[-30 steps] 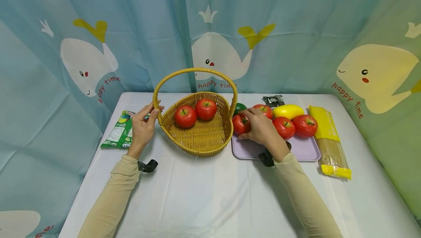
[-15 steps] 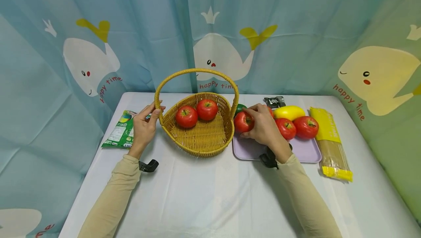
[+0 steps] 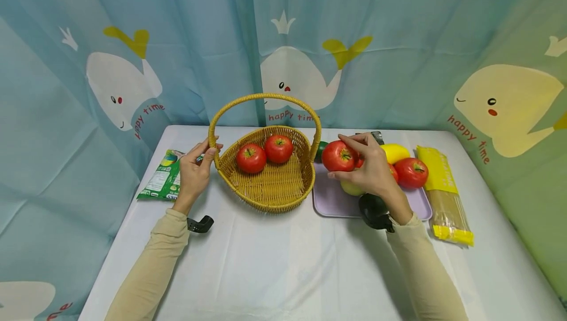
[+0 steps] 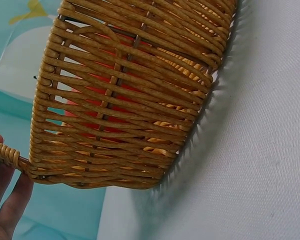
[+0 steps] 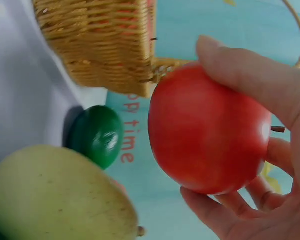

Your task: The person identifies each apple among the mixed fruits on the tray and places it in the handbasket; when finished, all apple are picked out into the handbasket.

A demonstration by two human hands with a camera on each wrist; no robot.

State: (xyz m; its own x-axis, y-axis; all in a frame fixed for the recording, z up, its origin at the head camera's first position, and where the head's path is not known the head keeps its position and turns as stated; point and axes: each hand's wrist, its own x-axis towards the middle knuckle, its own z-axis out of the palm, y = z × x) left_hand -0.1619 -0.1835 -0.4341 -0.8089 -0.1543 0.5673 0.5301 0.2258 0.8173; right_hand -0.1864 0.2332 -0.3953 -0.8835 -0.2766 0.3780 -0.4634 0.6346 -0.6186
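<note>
My right hand (image 3: 376, 171) holds a red apple (image 3: 337, 156) between thumb and fingers, raised over the left part of the lilac tray (image 3: 330, 207). In the right wrist view the apple (image 5: 210, 130) shows large, its stem toward the palm. My left hand (image 3: 193, 173) pinches the foot of the handle of a yellow wicker basket (image 3: 272, 202). Two red apples (image 3: 251, 158) sit in the back of the basket. Through the weave in the left wrist view, red shows inside the basket (image 4: 110, 115). A pale green, speckled fruit (image 5: 65, 195) lies below the held apple.
More red apples (image 3: 411, 172), a yellow fruit (image 3: 395, 153) and a small dark green fruit (image 5: 102, 137) are on or by the tray. A yellow pack of noodles (image 3: 445, 198) lies right of it. A green snack bag (image 3: 163, 178) lies left of the basket.
My right hand has lifted the apple off the left side of the tray and drawn it slightly right, uncovering the pale green fruit. My left hand stays on the basket handle.
</note>
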